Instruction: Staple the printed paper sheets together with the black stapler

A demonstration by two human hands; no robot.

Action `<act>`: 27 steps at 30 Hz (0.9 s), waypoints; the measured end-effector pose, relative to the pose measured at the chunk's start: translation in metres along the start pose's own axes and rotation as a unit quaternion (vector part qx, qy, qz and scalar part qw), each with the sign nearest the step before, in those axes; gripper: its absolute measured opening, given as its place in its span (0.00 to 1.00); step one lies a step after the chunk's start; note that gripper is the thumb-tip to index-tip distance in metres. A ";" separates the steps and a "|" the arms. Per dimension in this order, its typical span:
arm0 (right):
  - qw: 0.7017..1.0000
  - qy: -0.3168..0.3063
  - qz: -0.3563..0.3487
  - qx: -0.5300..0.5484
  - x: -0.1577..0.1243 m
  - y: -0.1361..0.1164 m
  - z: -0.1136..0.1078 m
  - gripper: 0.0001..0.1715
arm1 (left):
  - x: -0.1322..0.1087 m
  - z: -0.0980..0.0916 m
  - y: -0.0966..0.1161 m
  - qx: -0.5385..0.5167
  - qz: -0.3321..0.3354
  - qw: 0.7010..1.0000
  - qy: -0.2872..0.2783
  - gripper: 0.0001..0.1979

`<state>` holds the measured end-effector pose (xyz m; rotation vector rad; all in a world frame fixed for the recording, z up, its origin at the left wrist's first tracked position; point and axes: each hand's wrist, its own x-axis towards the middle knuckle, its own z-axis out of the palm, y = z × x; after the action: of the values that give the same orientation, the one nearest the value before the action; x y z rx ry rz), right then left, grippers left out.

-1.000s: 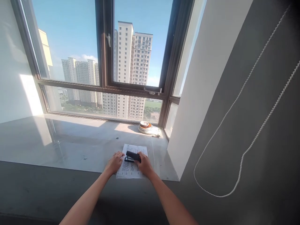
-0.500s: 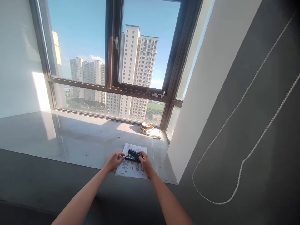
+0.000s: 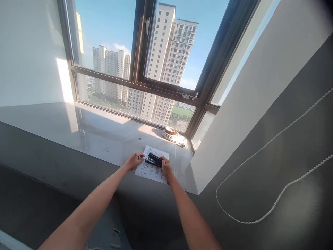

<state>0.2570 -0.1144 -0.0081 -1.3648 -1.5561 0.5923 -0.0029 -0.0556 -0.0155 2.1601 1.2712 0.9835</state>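
Observation:
My right hand [image 3: 167, 166] is closed around the rear end of a black stapler [image 3: 154, 160]. The stapler lies or hovers just over printed sheets of paper [image 3: 149, 173]; I cannot tell whether it touches them. Its front end points left, and a gap shows between its upper arm and base. Left of the stapler, close to its front end but apart from it, is my left hand [image 3: 134, 161]. The fingers of that hand are bent and a little apart, with nothing visible in them. The paper lies at the front edge of the window sill.
The grey window sill [image 3: 104, 133] runs under a brown-framed window. A round stack of dishes or coil [image 3: 170, 134] stands near the right window corner, with small debris beside it. On the right hangs a white beaded blind cord [image 3: 283, 189] in a loop.
The view has tilted and turned, so everything sits differently in the picture. My left hand has drawn slightly away from the stapler's front end. My right hand keeps hold of the stapler.

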 end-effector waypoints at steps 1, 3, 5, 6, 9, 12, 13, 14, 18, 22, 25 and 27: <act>1.000 -0.003 -0.003 -0.001 0.000 0.000 -0.001 0.24 | 0.000 0.001 0.000 -0.002 -0.003 1.000 0.000 0.17; 1.000 -0.007 -0.008 -0.002 -0.001 0.001 -0.002 0.24 | 0.001 0.001 -0.001 -0.005 -0.007 1.000 0.001 0.17; 1.000 -0.007 -0.011 -0.004 -0.002 0.001 -0.003 0.25 | 0.001 0.002 -0.001 -0.006 -0.009 1.000 0.001 0.17; 1.000 -0.007 -0.011 -0.004 -0.002 0.002 -0.003 0.25 | 0.001 0.002 -0.001 -0.007 -0.009 1.000 0.001 0.17; 1.000 -0.011 -0.009 -0.001 -0.003 0.002 -0.004 0.26 | 0.001 0.001 -0.001 -0.005 -0.011 1.000 -0.001 0.18; 1.000 -0.005 0.000 0.005 -0.004 0.001 -0.005 0.26 | 0.000 0.000 0.000 -0.004 -0.008 1.000 -0.007 0.19; 1.000 -0.004 0.005 0.006 -0.004 0.000 -0.005 0.26 | 0.000 -0.001 0.000 -0.005 -0.006 1.000 -0.009 0.20; 1.000 -0.007 0.008 0.007 -0.005 -0.001 -0.005 0.26 | 0.000 -0.001 0.000 -0.005 -0.003 1.000 -0.010 0.20; 0.999 -0.026 0.004 0.029 -0.003 -0.003 -0.004 0.27 | 0.000 -0.001 0.000 -0.001 0.003 1.000 -0.013 0.20; 0.997 -0.021 0.012 0.068 -0.001 -0.003 -0.002 0.27 | -0.001 -0.001 -0.001 -0.001 0.007 1.000 -0.015 0.22; 0.996 -0.026 0.014 0.087 0.000 -0.002 -0.001 0.27 | -0.001 -0.001 -0.002 -0.007 0.007 1.000 -0.017 0.24; 0.995 -0.031 0.012 0.094 0.000 -0.002 -0.002 0.27 | -0.002 -0.001 -0.001 -0.009 -0.001 1.000 -0.015 0.26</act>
<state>0.2582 -0.1154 -0.0059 -1.2335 -1.4937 0.7816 -0.0050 -0.0563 -0.0163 2.1514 1.2459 0.9545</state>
